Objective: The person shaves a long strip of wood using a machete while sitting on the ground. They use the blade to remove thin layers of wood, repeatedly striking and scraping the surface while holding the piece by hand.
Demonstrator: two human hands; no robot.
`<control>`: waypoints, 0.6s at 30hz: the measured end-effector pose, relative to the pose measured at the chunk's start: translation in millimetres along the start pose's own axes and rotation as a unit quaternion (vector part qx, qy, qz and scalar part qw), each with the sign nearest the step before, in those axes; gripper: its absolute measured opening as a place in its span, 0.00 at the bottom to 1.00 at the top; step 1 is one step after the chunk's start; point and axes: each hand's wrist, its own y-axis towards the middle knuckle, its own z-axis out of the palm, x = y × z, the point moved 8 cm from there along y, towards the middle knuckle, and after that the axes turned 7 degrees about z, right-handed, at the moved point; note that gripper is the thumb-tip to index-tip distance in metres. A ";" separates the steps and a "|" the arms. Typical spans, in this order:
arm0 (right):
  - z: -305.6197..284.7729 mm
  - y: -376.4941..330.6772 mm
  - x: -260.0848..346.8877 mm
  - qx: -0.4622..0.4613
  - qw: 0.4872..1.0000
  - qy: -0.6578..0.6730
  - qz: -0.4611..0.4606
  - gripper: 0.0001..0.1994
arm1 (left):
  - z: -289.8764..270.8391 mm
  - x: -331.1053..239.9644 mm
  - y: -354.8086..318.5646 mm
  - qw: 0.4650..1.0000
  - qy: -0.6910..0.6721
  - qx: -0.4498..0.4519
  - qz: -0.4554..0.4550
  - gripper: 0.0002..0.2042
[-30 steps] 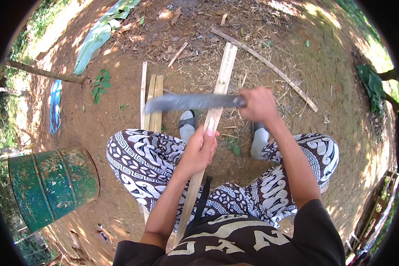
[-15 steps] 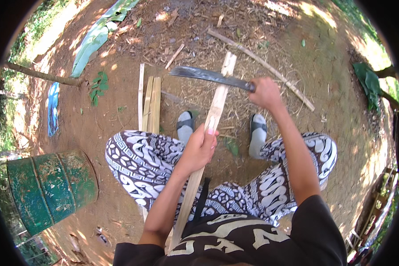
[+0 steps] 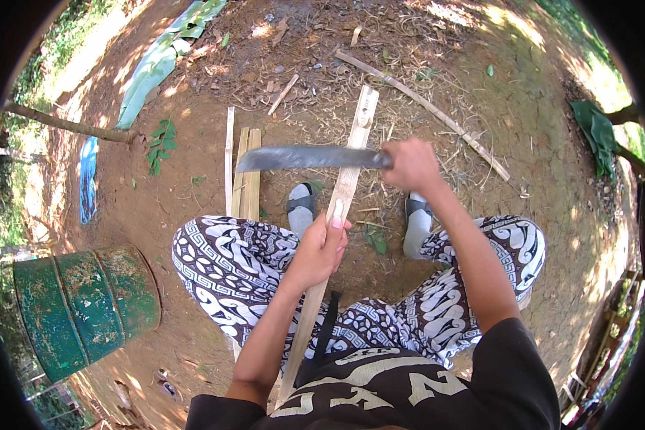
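Observation:
My left hand (image 3: 321, 247) is closed around a long pale bamboo strip (image 3: 346, 185), which slants from my lap up and away between my knees. A node mark shows near the strip's far end. My right hand (image 3: 412, 166) grips the handle of a machete (image 3: 308, 157). Its broad dark blade points left and lies across the strip, between the node and my left hand. Whether the edge touches the bamboo I cannot tell; the blade is slightly blurred.
Several bamboo strips (image 3: 249, 172) lie by my left foot. A thin stick (image 3: 423, 104) and scattered shavings are on the dirt ahead. A rusty green drum (image 3: 89, 308) lies at left, below a branch (image 3: 64, 123). A banana leaf (image 3: 147, 75) is at far left.
The machete has moved nearer along the strip, from close to the far node toward my left hand, its tip swinging leftward and nearer. My left hand keeps its hold.

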 end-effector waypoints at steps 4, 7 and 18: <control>15.5 25.4 -64.8 0.039 0.984 -0.031 0.170 0.08 | 3.4 -1.4 5.3 0.995 -0.076 -0.023 -0.053 0.15; 10.9 1.7 -8.8 0.025 0.998 -0.033 0.047 0.09 | -1.3 3.6 -3.3 0.996 -0.069 -0.008 -0.047 0.14; 20.3 -3.8 -61.6 -0.005 0.992 -0.044 0.116 0.11 | 11.7 14.6 -15.9 0.995 -0.061 0.015 -0.073 0.15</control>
